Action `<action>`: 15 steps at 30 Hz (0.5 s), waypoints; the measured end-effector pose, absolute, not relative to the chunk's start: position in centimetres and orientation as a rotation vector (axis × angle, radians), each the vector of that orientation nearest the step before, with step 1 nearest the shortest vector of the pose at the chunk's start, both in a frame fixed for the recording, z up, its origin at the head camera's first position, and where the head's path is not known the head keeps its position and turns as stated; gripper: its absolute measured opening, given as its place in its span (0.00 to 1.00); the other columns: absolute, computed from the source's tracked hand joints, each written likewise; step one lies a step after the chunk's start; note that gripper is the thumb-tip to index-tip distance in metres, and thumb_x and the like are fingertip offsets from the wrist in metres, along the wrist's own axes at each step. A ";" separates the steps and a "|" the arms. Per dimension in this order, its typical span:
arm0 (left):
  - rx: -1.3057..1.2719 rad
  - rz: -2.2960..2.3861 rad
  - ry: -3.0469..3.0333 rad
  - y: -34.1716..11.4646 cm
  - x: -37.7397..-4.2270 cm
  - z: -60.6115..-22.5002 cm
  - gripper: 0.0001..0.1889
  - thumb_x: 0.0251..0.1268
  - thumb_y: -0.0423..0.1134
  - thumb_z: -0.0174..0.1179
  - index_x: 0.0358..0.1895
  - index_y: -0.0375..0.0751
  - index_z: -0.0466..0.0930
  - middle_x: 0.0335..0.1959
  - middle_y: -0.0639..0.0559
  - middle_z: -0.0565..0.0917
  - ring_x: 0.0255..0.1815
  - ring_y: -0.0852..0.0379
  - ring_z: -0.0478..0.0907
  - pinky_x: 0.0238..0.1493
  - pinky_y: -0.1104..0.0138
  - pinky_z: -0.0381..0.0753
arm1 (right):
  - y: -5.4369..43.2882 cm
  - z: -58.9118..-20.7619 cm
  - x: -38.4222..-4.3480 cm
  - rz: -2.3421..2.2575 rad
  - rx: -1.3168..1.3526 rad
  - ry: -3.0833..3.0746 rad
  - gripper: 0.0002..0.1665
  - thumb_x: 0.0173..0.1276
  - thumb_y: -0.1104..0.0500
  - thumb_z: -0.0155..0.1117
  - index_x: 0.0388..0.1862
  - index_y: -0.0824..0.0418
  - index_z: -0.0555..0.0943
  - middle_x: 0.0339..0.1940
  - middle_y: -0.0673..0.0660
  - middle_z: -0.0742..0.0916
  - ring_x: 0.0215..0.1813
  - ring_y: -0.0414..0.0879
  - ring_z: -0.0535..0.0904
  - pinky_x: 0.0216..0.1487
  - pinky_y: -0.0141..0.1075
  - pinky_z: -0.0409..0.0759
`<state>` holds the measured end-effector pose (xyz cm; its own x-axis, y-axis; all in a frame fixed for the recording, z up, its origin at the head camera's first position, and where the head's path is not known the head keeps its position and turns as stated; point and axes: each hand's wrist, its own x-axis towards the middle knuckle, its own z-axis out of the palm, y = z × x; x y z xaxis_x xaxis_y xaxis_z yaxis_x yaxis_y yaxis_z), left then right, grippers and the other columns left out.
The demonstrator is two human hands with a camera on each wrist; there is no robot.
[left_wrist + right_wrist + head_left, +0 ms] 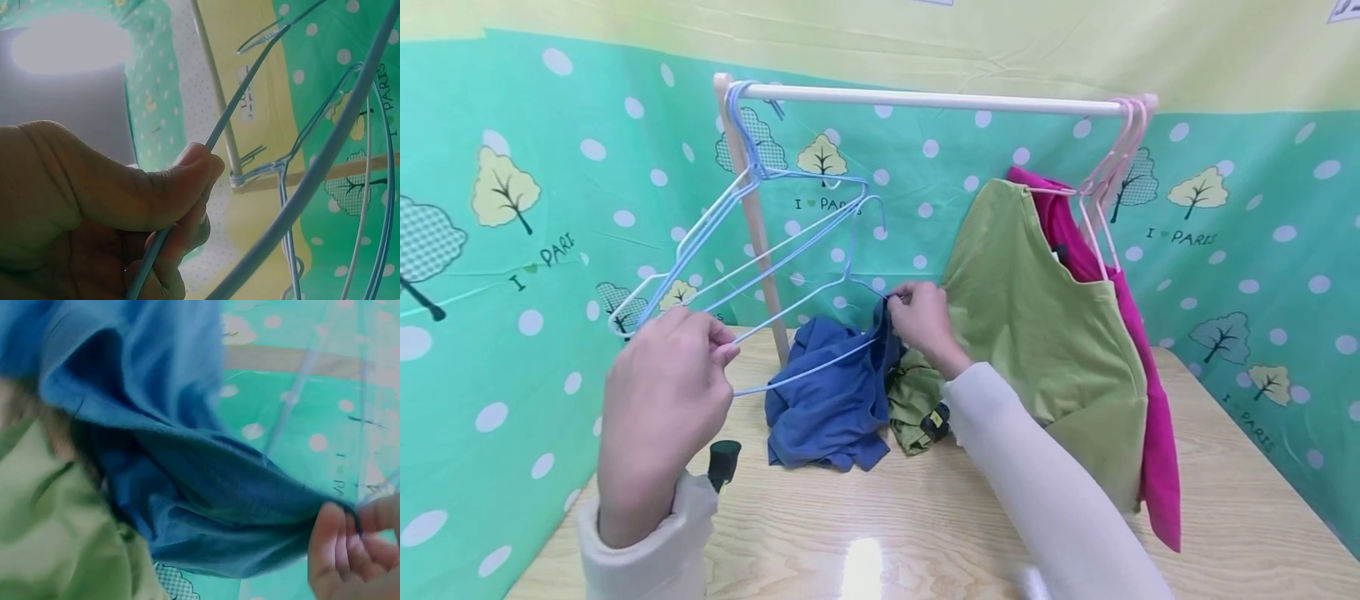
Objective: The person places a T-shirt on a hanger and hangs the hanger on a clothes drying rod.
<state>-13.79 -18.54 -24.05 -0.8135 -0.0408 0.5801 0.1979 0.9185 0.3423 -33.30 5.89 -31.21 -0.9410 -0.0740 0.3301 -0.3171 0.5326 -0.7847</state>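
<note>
My left hand (662, 392) pinches one end of a thin blue clothes hanger (790, 311) between thumb and fingers. In the left wrist view, the thumb of that hand (144, 194) presses the hanger's wire against the fingers. My right hand (925, 321) pinches the edge of a blue garment (827, 408), lifting part of it while the rest lies crumpled on the table. The hanger's far end reaches the raised edge of the cloth, close to my right fingertips. The right wrist view shows the blue fabric (206, 481) stretched toward the pinching fingers, its opening gaping.
A rack with a white rail (925, 98) stands behind. Blue and white hangers (756, 158) hang at its left end. Pink hangers (1120, 142) at the right carry a green top (1037, 300) and a magenta garment (1161, 467). Crumpled green cloth (913, 396) lies on the wooden table (805, 533).
</note>
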 end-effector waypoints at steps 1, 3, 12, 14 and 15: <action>-0.112 -0.523 -2.469 -18.6 -13.8 -24.0 0.02 0.66 0.29 0.63 0.35 0.35 0.85 0.34 0.42 0.82 0.35 0.39 0.76 0.32 0.48 0.73 | 6.0 -31.1 -33.3 1.456 0.360 -2.501 0.18 0.72 0.64 0.52 0.50 0.66 0.87 0.28 0.58 0.87 0.27 0.51 0.85 0.28 0.38 0.82; -0.104 -0.522 -2.475 -18.9 -13.9 -24.0 0.02 0.65 0.29 0.63 0.35 0.34 0.85 0.34 0.41 0.82 0.36 0.38 0.77 0.32 0.48 0.73 | 6.4 -31.0 -33.2 1.536 0.452 -2.490 0.20 0.72 0.67 0.50 0.53 0.67 0.86 0.31 0.60 0.87 0.28 0.54 0.83 0.29 0.38 0.82; -0.074 -0.542 -2.533 -20.3 -14.4 -23.8 0.04 0.66 0.29 0.61 0.36 0.34 0.85 0.36 0.40 0.83 0.37 0.39 0.77 0.31 0.52 0.72 | 8.9 -33.4 -34.2 1.017 0.799 -2.578 0.31 0.68 0.74 0.64 0.69 0.61 0.78 0.68 0.60 0.80 0.70 0.55 0.74 0.70 0.46 0.72; -0.074 -0.553 -2.541 -20.5 -14.5 -23.8 0.04 0.66 0.29 0.61 0.36 0.34 0.85 0.36 0.40 0.83 0.38 0.39 0.77 0.32 0.51 0.72 | 9.0 -34.0 -34.6 0.995 0.798 -2.545 0.31 0.67 0.73 0.68 0.68 0.62 0.78 0.67 0.61 0.82 0.70 0.56 0.76 0.72 0.47 0.71; -0.074 -0.558 -2.546 -20.5 -14.5 -23.8 0.04 0.66 0.29 0.61 0.37 0.34 0.85 0.36 0.40 0.82 0.37 0.40 0.77 0.33 0.51 0.72 | 9.1 -34.3 -34.7 0.987 0.790 -2.529 0.30 0.66 0.72 0.69 0.68 0.62 0.79 0.66 0.61 0.83 0.68 0.56 0.77 0.71 0.47 0.72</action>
